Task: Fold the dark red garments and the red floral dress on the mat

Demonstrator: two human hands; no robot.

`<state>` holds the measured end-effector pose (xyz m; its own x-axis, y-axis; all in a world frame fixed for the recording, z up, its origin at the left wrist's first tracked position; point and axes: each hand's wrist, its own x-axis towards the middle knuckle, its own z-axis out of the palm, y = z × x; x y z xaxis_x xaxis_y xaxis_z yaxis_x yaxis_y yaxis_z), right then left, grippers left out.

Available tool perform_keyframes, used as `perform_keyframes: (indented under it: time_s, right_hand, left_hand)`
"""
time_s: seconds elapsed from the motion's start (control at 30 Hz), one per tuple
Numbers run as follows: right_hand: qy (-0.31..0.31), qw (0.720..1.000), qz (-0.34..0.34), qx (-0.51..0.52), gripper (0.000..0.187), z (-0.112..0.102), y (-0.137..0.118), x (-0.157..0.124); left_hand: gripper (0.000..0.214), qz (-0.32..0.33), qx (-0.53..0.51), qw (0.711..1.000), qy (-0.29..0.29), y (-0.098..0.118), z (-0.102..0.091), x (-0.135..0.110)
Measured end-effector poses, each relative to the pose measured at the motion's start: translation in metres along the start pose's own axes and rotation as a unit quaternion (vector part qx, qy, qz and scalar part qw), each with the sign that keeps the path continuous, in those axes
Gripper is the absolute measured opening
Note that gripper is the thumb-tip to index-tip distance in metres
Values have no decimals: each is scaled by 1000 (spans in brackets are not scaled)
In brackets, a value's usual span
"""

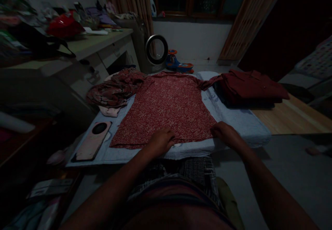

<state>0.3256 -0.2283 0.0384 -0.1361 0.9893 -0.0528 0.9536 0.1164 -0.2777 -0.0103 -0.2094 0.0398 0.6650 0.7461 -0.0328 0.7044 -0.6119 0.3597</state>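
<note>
A dark red short-sleeved shirt with a small pale print lies spread flat on a light blue cloth, its hem towards me. My left hand is at the middle of the hem, fingers bent and closed on the edge. At the hem's right corner, my right hand pinches the fabric. Left of the shirt is a crumpled patterned garment. A phone-shaped pink case with a round black disc lies at the cloth's near left.
Folded dark red clothes are stacked at the right, beside a bare wooden board. A cluttered counter runs along the left. Behind the table are a round-framed appliance and a blue and orange ride-on toy.
</note>
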Motion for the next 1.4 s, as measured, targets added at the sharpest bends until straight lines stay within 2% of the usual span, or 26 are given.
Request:
perform_keyframes:
  time_s: [0.2,0.4,0.6,0.7,0.87,1.0,1.1,1.23,1.4]
  right_hand:
    - [30,999,-4,22,23,6,0,-4]
    - [48,998,1,45,22,10,6,-8]
    - [62,997,12,50,21,11,13,-13]
    - [105,992,31,65,23,9,20,-16]
    - [187,972,91,107,39,6,33,-26]
    - [215,969,78,97,34,11,29,-28]
    - [191,979,36,66,26,17,15,-22]
    - [97,994,-49,-7,24,23,-3,-14]
    - [-24,993,-105,-58,29,7,0,-12]
  left_hand:
    - [14,-10,6,1000,5,-10,4,1]
    - [16,26,54,997,56,-6,5,-7]
    - [15,56,86,995,14,-6,8,-14]
    - [15,64,43,997,15,-9,8,-14]
    - [16,69,8,997,33,-15,7,-16]
    - [18,74,-5,997,23,-16,9,-16]
    - [21,77,-21,996,27,-15,13,-14]
    - [30,64,-44,996,47,-17,19,-13]
    - [19,63,-62,995,38,-19,20,-13]
